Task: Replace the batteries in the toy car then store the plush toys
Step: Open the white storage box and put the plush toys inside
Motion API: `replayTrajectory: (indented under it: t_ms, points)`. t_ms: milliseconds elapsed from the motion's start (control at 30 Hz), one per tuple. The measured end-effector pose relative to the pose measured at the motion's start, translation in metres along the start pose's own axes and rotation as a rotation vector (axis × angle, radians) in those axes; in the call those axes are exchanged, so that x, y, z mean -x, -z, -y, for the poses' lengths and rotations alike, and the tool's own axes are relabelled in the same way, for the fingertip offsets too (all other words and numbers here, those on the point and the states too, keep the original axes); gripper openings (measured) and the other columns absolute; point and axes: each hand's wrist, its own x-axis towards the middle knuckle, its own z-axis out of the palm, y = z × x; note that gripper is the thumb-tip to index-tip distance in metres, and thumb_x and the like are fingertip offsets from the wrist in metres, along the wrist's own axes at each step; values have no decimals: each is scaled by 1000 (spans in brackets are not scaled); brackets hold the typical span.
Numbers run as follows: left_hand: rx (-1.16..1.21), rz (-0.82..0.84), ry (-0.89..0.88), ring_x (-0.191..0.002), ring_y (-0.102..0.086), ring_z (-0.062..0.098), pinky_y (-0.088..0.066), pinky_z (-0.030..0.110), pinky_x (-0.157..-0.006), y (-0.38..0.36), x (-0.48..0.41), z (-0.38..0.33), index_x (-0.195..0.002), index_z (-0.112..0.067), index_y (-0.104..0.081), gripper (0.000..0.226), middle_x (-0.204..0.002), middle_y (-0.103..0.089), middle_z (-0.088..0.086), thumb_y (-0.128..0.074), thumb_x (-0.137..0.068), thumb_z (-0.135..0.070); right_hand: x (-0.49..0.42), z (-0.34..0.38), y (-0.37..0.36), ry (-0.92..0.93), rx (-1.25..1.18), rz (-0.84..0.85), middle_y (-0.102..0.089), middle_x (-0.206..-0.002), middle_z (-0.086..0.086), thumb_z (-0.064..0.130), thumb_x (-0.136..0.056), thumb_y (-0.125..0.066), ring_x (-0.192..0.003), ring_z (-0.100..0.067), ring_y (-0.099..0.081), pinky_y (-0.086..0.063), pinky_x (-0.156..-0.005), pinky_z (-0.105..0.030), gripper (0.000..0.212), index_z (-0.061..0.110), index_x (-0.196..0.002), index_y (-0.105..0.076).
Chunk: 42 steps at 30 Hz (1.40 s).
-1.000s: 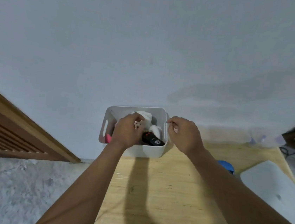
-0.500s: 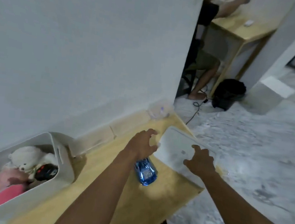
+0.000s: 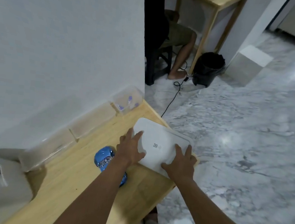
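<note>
Both hands held a white lid (image 3: 158, 142) at the right end of the wooden counter (image 3: 72, 186). The left hand (image 3: 131, 152) gripped its near left corner and the right hand (image 3: 181, 163) its near right corner, fingers spread over the top and thumbs hooked at the near edge. I could not tell whether the lid was lifted.

The blue toy car (image 3: 103, 157) lay on the counter just left of the left hand, partly hidden under that wrist.

The lid's far side reached the counter's right edge, where the marble floor (image 3: 240, 141) opened wide. Clear containers (image 3: 126, 98) lined the wall on the left. A white bin (image 3: 6, 178) stood at the near left, with bare wood between it and the car.
</note>
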Motion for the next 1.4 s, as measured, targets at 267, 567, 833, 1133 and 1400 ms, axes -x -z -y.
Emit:
replayTrajectory:
  t_ms: [267,567,833,1133,1400]
  points:
    - [7,-64,2,-145,-16,35,-34,52,-111,-3,4,-7,-158,-46,-27,87,-170,-9,-14,-74,-85,-45,4,7,5,17,28,21,-4,-167,5,61,-77,-71,-145,-43,-12,-37,-111,-55,95,41,-154,-19]
    - [89,-349,43,-143,-26,33,-33,48,-110,52,59,22,-155,-47,-33,85,-168,-18,-17,-66,-79,-65,38,72,32,298,173,-146,-15,-163,7,74,-72,-61,-144,-47,-16,-33,-112,-57,89,42,-148,-28]
    - [111,-646,311,-143,-36,30,-32,46,-111,125,193,127,-152,-40,-40,92,-165,-27,-10,-57,-68,-72,134,201,1,712,182,-186,-22,-162,9,72,-71,-65,-141,-42,-24,-32,-110,-52,86,43,-147,-38]
    - [205,-753,679,-139,-37,39,-40,52,-103,135,345,264,-144,-40,-47,74,-158,-33,-10,-71,-77,-60,258,316,-106,1012,305,78,-16,-164,14,75,-71,-60,-148,-38,-12,-23,-116,-51,86,48,-148,-34]
    - [323,-668,742,-132,-31,38,-36,41,-93,133,376,326,-148,-34,-44,72,-158,-31,-8,-73,-85,-53,284,364,-166,1032,393,167,-16,-164,15,71,-71,-64,-148,-35,-15,-23,-115,-48,84,48,-147,-37]
